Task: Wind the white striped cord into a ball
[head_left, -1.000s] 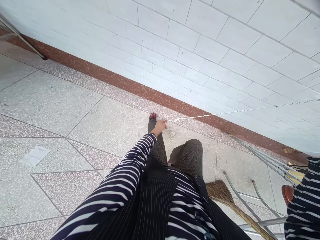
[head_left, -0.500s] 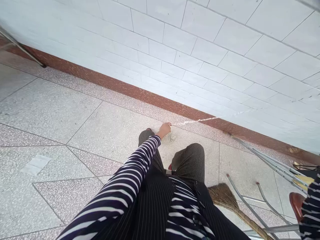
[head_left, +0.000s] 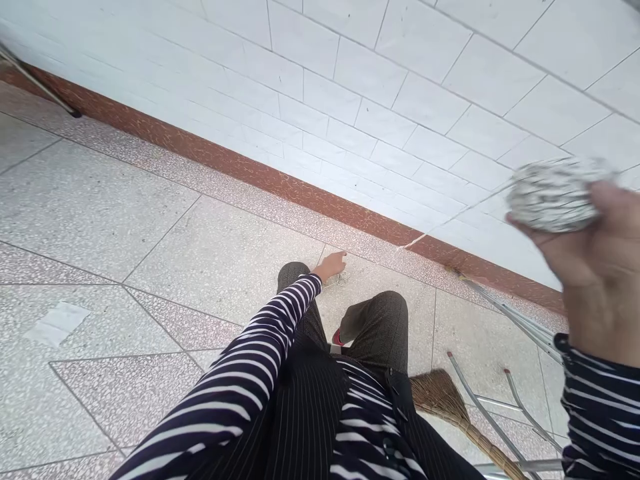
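My right hand (head_left: 605, 260) is raised at the right, its fingers and thumb wrapped round a ball of white string (head_left: 555, 197), which is blurred. From the ball a thin strand of string (head_left: 457, 215) slants down and left across the wall toward the floor. Low between my knees, my left hand (head_left: 332, 265) is closed, seemingly pinching the string; the strand's stretch near its fingertips is too faint to follow. A small loose tangle of string (head_left: 342, 277) lies at the floor just below that hand.
A straw broom (head_left: 440, 393) lies at my right beside a metal-tube frame (head_left: 480, 400). More metal tubes (head_left: 505, 310) lean near the wall. The white tiled wall (head_left: 320, 87) has a red-brown skirting (head_left: 240, 170). At left, a pale sheet (head_left: 60, 323) lies on the floor.
My right hand has risen into view from the right edge with the ball of string. The strand has shifted and looks less taut near my left hand, which stays nearly in place.
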`<state>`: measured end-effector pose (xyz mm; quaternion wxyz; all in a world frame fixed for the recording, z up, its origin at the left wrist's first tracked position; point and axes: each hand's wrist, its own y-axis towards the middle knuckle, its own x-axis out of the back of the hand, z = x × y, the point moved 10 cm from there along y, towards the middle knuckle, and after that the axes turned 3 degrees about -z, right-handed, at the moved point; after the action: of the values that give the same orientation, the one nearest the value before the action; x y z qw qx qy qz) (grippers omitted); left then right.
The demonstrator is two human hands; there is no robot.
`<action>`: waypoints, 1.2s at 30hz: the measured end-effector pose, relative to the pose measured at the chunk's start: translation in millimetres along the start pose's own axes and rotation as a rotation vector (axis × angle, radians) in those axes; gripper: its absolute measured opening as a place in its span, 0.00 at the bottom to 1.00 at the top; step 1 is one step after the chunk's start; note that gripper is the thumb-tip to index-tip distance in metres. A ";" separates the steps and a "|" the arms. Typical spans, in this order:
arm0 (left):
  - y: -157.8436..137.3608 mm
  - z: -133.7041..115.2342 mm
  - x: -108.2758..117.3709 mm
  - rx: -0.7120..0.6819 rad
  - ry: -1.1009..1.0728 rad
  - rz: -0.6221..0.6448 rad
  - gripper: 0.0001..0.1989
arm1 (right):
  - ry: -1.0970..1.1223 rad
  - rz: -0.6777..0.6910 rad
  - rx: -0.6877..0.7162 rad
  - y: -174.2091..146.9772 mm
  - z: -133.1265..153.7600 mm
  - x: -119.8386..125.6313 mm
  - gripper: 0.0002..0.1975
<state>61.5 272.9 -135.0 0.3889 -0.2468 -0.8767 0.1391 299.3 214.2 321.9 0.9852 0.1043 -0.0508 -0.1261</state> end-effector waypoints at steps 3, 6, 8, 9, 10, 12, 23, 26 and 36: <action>-6.0 -57.8 28.4 -0.159 -0.159 -0.088 0.26 | 0.094 0.089 -0.184 -26.9 -43.1 -49.5 0.22; -33.4 -134.1 78.7 -0.479 -0.690 -0.197 0.25 | 0.074 0.118 -0.320 -38.9 -81.2 -67.8 0.24; -55.9 -174.6 96.1 -0.622 -0.903 -0.129 0.26 | 0.073 0.110 -0.356 -40.3 -97.7 -68.5 0.24; -65.8 -188.7 101.6 -0.657 -0.970 -0.104 0.26 | 0.077 0.106 -0.363 -40.6 -103.6 -67.8 0.23; -74.8 -199.6 104.7 -0.685 -1.015 -0.080 0.26 | 0.081 0.107 -0.370 -41.4 -108.5 -67.5 0.23; -88.1 -212.2 103.9 -0.716 -1.051 -0.029 0.25 | 0.090 0.118 -0.381 -44.1 -115.5 -67.1 0.24; -94.0 -122.7 35.0 -0.504 -0.659 0.049 0.16 | 0.352 -0.167 -0.247 -42.2 -89.4 -2.3 0.09; -88.0 -81.1 15.5 -0.366 -0.393 0.052 0.13 | 0.387 -0.214 -0.255 -48.0 -96.2 6.4 0.10; -101.5 -167.3 75.1 -0.590 -0.442 -0.212 0.27 | 0.330 -0.009 -0.489 -97.2 -159.0 -60.1 0.27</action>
<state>110.9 236.9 65.6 0.1151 -0.2200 -0.9624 -0.1105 238.4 168.4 141.5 0.9755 -0.1170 0.1426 -0.1201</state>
